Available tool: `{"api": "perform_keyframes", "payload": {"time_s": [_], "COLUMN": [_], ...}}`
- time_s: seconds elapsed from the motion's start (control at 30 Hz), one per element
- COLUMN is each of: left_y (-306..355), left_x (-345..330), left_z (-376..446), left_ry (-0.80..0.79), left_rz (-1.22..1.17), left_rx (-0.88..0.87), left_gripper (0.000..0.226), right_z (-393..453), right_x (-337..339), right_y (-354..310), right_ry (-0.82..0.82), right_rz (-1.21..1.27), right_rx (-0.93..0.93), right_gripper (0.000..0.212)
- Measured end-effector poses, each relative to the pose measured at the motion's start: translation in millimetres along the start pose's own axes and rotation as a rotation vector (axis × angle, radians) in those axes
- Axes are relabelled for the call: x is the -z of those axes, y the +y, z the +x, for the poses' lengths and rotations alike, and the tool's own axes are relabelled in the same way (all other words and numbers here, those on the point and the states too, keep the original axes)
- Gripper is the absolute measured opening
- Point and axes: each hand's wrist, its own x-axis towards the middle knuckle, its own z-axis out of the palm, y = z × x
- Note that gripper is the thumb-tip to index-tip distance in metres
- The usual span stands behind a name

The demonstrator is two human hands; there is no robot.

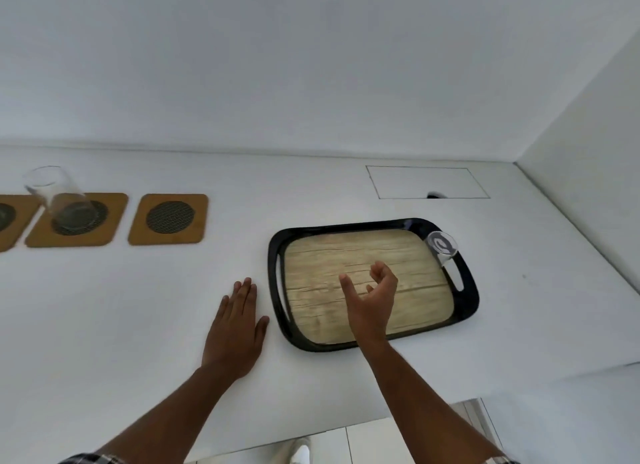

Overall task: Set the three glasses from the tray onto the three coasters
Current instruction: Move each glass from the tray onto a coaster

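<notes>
A black tray (468, 311) with a wood-pattern base lies right of centre on the white counter. One clear glass (442, 248) stands in its far right corner. My right hand (370, 302) hovers over the tray's middle, fingers apart and curled, holding nothing, short of that glass. My left hand (235, 328) rests flat on the counter just left of the tray. Three wooden coasters lie at the left: the right coaster (169, 219) is bare, the middle coaster (78, 220) carries a clear glass (55, 193), and the left coaster (10, 221) is cut off by the frame edge.
A wall runs behind the counter and another closes its right side. A rectangular flap (427, 182) with a dark finger hole is set into the counter behind the tray. The counter's front edge runs below my arms, with floor tiles beneath.
</notes>
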Motion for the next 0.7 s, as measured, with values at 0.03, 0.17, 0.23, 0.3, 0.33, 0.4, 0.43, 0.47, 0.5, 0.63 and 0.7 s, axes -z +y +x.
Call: {"api": "perform_keyframes", "payload": {"time_s": [0.03, 0.17, 0.23, 0.3, 0.33, 0.4, 0.43, 0.47, 0.5, 0.63, 0.7], "left_y": [2.5, 2.7, 1.9, 0.7, 0.5, -0.1, -0.3, -0.2, 0.1, 1.4, 1.5], "left_x": [-1.7, -2.3, -2.7, -2.8, -2.5, -1.8, -1.3, -0.7, -0.4, 0.1, 0.4], "left_z": [-0.2, -0.9, 0.0, 0.1, -0.2, -0.9, -1.1, -1.3, -1.5, -1.6, -1.7], "left_ry": [0.014, 0.051, 0.054, 0.049, 0.046, 0.04, 0.039, 0.038, 0.037, 0.04, 0.041], "left_rz": [0.015, 0.048, 0.042, 0.041, 0.043, 0.05, 0.051, 0.051, 0.053, 0.064, 0.059], "left_rx": [0.009, 0.009, 0.013, 0.016, 0.017, 0.019, 0.02, 0.021, 0.022, 0.017, 0.015], "left_gripper": [0.078, 0.074, 0.074, 0.075, 0.075, 0.075, 0.075, 0.075, 0.075, 0.075, 0.075], "right_z": [3.6, 19.0, 27.4, 37.2, 43.4, 56.4, 63.0, 69.2, 74.9, 93.3, 98.8], "right_x": [10.1, 43.7, 55.4, 62.7, 65.7, 70.1, 71.8, 73.0, 74.2, 77.1, 78.4], "right_y": [6.3, 24.9, 29.7, 32.4, 33.4, 33.8, 33.1, 32.3, 31.2, 29.6, 29.7], "right_ry": [0.035, 0.143, 0.178, 0.203, 0.216, 0.236, 0.241, 0.24, 0.233, 0.17, 0.155], "right_rz": [-0.006, -0.021, 0.004, 0.031, 0.041, 0.05, 0.047, 0.043, 0.042, 0.061, 0.07], "right_rx": [-0.021, -0.099, -0.144, -0.165, -0.165, -0.163, -0.159, -0.157, -0.155, -0.123, -0.118], "right_gripper": [0.077, 0.086, 0.092, 0.094, 0.094, 0.097, 0.1, 0.103, 0.106, 0.107, 0.105]}}
